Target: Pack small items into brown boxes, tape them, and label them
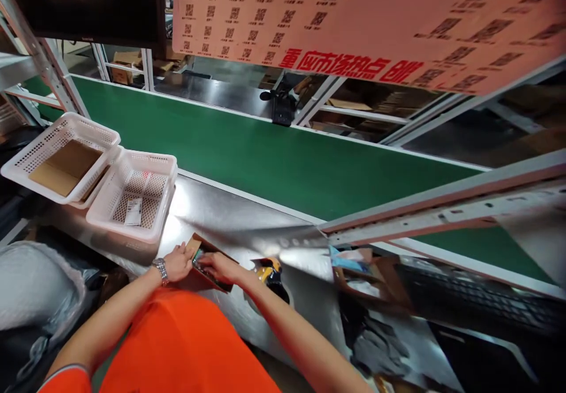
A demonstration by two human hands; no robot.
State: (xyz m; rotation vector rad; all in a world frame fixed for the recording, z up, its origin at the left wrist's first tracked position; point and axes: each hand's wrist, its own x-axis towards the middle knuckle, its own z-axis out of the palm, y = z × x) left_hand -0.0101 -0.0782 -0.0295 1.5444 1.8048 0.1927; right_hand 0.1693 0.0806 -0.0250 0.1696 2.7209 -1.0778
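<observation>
Nearest, in front of the orange shirt, a small open cardboard box (213,245) sits on the metal bench (210,204), its long sides slanting down to the right. It is plain brown, and a lighter flap (193,245) stands out at its left end. The left hand (178,263), with a metal-banded watch (161,270) on the wrist, grips the box at that end, fingers against the flap. The right hand (216,266) reaches inside with its fingers bent down; whether they close on anything cannot be told. Something clear and greenish (198,257) shows inside between the hands, too small and covered to identify.

Just right of the box is a yellow-and-black object (269,272), partly behind the right forearm. Farther right, a brown open container (384,275) holds crumpled white material (363,287), beside a dark keyboard (481,293).

Beyond the left hand stands a white perforated basket (165,175) with a printed white slip (133,211) lying in it. Left of that, another white basket (112,136) contains a folded brown cardboard piece (66,166). Past the bench runs a green conveyor belt (274,151), and above it hangs a pink board (375,22) with QR codes and red lettering.
</observation>
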